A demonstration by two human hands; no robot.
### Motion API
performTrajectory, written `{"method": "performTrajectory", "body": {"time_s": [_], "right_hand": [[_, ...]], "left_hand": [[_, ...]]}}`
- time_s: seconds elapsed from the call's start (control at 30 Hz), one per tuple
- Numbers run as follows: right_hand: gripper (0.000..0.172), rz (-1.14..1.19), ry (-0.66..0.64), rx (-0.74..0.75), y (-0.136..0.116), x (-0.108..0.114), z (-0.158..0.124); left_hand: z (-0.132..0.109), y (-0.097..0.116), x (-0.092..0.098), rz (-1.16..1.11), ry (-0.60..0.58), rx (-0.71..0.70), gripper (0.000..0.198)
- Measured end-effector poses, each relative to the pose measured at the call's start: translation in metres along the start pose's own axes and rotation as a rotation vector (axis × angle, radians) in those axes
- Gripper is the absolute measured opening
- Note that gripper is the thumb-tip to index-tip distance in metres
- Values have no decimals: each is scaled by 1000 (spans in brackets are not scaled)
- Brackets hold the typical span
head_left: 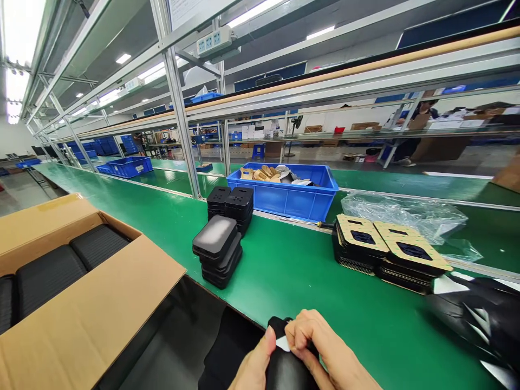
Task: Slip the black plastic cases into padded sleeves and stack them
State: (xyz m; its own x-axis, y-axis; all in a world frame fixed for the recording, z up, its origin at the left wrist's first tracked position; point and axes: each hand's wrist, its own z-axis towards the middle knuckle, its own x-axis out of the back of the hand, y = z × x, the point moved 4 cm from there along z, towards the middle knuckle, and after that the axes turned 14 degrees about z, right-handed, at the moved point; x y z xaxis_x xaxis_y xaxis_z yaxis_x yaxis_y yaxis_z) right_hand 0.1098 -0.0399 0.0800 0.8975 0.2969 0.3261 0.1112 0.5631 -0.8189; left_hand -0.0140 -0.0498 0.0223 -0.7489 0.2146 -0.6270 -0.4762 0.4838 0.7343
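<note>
At the front edge of the green bench, my left hand [255, 360] grips a smooth black piece [286, 371], its thumb on top. My right hand [317, 346] is closed in a pinch at a white flap [283, 343] on that same piece. The lower part of the piece is cut off by the frame, so its whole shape is hidden. Just beyond my hands stand a stack of black rounded covers [217, 249] and two stacks of black plates with slots [231, 203].
Right of centre lie two stacks of black frames with yellow adhesive faces [390, 246], beside clear plastic film [406, 214]. A blurred heap of black and white pieces [475, 314] is at far right. A blue bin [284, 197] stands behind; an open carton [93, 303] is left.
</note>
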Motion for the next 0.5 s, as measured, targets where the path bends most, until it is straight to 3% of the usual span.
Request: {"method": "performTrajectory", "body": {"time_s": [0.1,0.17,0.23,0.33,0.37,0.5], "right_hand": [[6,195,150,-135,3,11,-9],[18,346,337,-249,11,16,-13],[40,491,338,-404,17,8,-12],[61,649,172,-591,16,-16,-6],[62,683,190,-613,14,-21,-4],[57,874,485,-595,5,-37,-4]], "left_hand": [[-2,0,1,149,-52,-119,75],[-2,1,0,276,-76,-180,87],[-1,6,-1,430,-65,-286,92],[2,13,-7,591,-46,-408,102],[3,14,-9,604,-39,-417,105],[2,13,-16,506,-24,-388,104]]}}
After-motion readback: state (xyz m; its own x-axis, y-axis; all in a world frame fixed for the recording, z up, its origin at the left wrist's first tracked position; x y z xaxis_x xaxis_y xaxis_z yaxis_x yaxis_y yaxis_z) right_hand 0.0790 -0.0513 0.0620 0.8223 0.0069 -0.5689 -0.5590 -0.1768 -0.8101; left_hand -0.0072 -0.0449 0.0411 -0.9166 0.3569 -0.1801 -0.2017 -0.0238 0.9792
